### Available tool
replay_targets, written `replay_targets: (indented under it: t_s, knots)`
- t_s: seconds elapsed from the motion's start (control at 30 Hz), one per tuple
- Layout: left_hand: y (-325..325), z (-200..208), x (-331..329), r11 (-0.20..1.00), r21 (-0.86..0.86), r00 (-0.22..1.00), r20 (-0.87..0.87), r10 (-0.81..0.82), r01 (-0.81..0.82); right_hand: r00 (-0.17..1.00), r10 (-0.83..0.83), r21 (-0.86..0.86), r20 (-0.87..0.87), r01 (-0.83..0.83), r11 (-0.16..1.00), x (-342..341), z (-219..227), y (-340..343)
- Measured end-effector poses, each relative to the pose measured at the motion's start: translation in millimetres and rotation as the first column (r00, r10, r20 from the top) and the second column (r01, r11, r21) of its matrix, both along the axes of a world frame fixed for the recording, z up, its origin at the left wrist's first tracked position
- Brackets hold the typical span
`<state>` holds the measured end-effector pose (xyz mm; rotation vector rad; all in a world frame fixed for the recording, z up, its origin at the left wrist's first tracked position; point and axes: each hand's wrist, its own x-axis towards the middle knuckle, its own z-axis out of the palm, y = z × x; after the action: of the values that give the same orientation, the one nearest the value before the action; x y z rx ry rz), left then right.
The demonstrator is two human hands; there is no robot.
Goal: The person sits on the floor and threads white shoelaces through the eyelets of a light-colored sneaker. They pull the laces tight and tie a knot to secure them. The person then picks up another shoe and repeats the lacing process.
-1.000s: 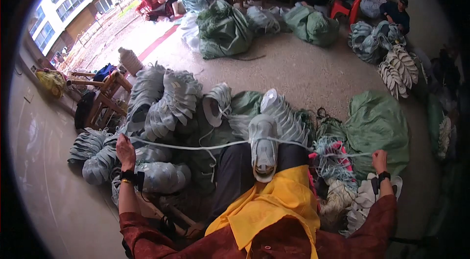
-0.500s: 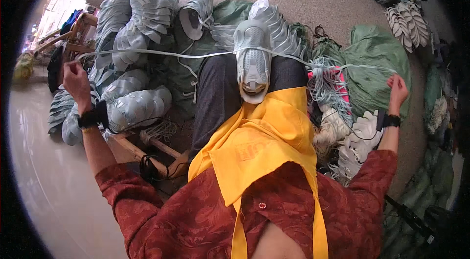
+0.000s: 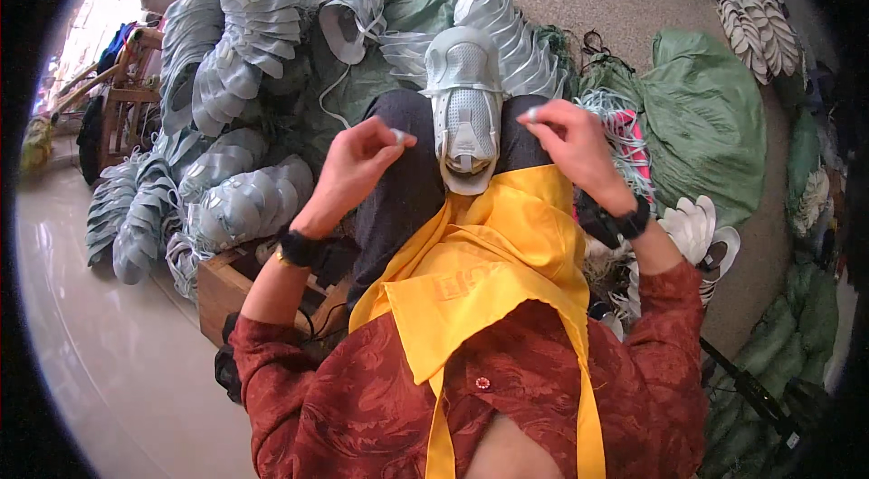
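A pale grey-blue shoe upper (image 3: 463, 121) with a mesh tongue rests between my knees, its heel opening toward me. A light band crosses it at the lower edge of the toe part. Just left of the shoe, my left hand (image 3: 358, 162) is closed in a pinch, a pale bit of shoelace (image 3: 397, 136) at its fingertips. Over my right thigh, my right hand (image 3: 579, 146) pinches another pale lace bit at its fingertips. Neither hand touches the shoe. The rest of the lace between the hands and shoe is too faint to trace.
Bundles of nested shoe uppers (image 3: 249, 49) pile up at the left, more (image 3: 511, 40) lie beyond the shoe. Loose laces (image 3: 615, 112) and a green sack (image 3: 706, 130) are at the right. A wooden stool (image 3: 226, 293) stands by my left forearm.
Both hands were spread wide with the lace stretched across the shoe. They have come inward, close to the shoe on either side, and the long taut span no longer shows.
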<state>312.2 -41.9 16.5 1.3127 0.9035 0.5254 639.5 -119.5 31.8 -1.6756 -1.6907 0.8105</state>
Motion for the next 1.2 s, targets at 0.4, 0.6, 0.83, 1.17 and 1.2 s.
replay_targets:
  t_s: [0.4, 0.6, 0.83, 1.17, 1.2]
  knots:
    - [25.2, -17.9, 67.9, 0.916, 0.394, 0.957, -0.232, 0.175, -0.072, 0.998, -0.055, 0.245, -0.009, 0.056, 0.968, -23.7, -34.9, 64.0]
    - [34.5, -38.8, 75.8, 0.906, 0.392, 0.962, -0.140, 0.234, -0.163, 0.935, -0.142, 0.069, -0.326, 0.173, 0.982, -21.3, -39.7, 64.1]
    - [37.4, -43.1, 74.0, 0.927, 0.328, 0.970, -0.093, 0.223, -0.182, 0.880, -0.155, -0.008, -0.448, 0.170, 0.985, -22.2, -43.4, 62.6]
    - [37.4, -40.4, 74.4, 0.958, 0.227, 0.977, -0.080, 0.200, -0.177, 0.938, -0.138, 0.072, -0.317, 0.169, 0.983, -32.5, -41.0, 62.5]
    - [38.4, -39.4, 74.9, 0.961, 0.197, 0.978, -0.041, 0.206, -0.194, 0.954, -0.127, 0.083, -0.272, 0.155, 0.984, -32.7, -41.9, 65.7]
